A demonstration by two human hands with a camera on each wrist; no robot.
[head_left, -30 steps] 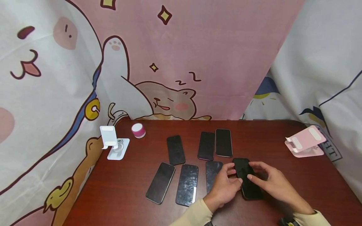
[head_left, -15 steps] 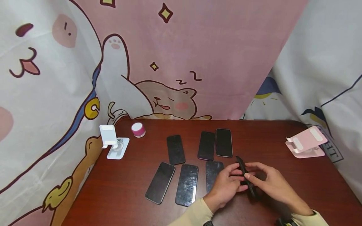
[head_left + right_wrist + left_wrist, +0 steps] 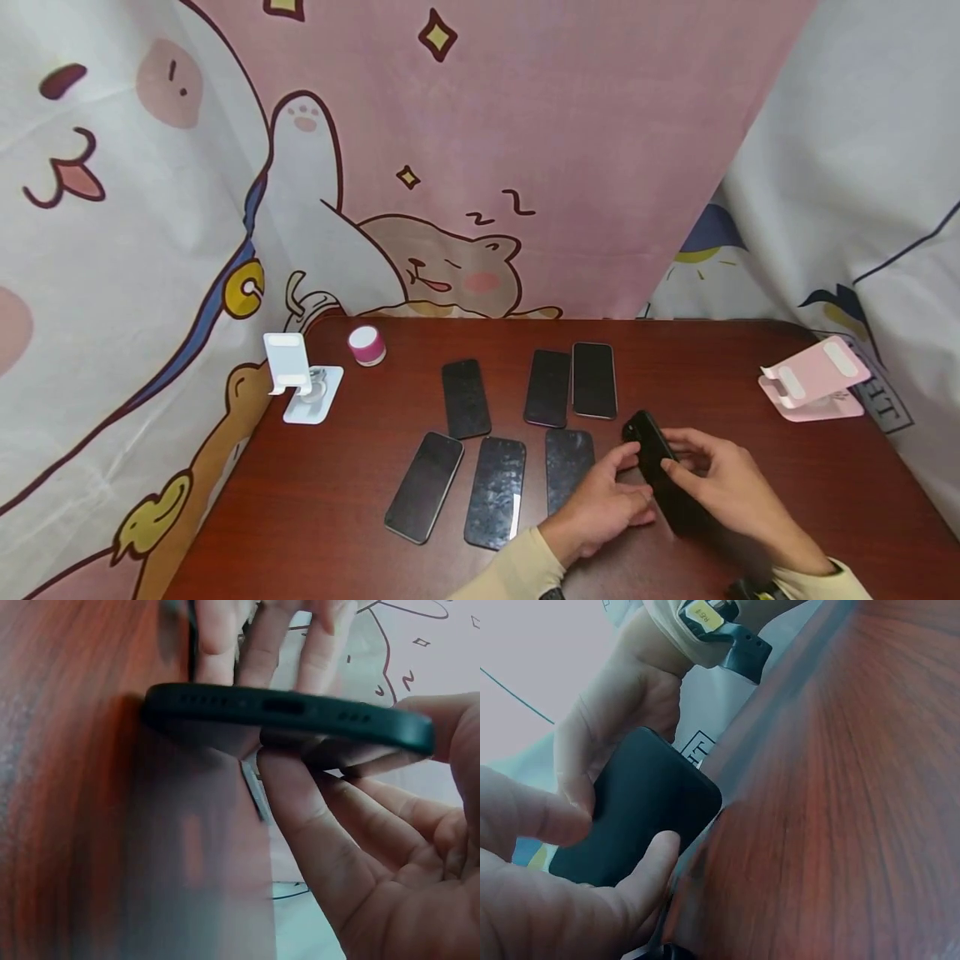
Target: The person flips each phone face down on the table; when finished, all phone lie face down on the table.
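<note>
A black phone is tilted over the right part of the table, its back with a camera bump showing in the head view. My right hand grips it by its right edge, thumb on one face and fingers on the other. In the right wrist view the phone's bottom edge with its charging port faces the camera. My left hand is at the phone's left side, fingers extended and loosely spread. Its fingertips overlap the phone's face in the left wrist view. A dark phone lies flat just beyond the left hand.
More phones lie on the brown table, among them one at the far row and one at the near left. A white phone stand and a pink-and-white round tub stand left. A pink phone stand is at right.
The phone has turned from face up, through standing on its edge, to showing its back. My left hand has loosened from its edge while the right keeps hold.
</note>
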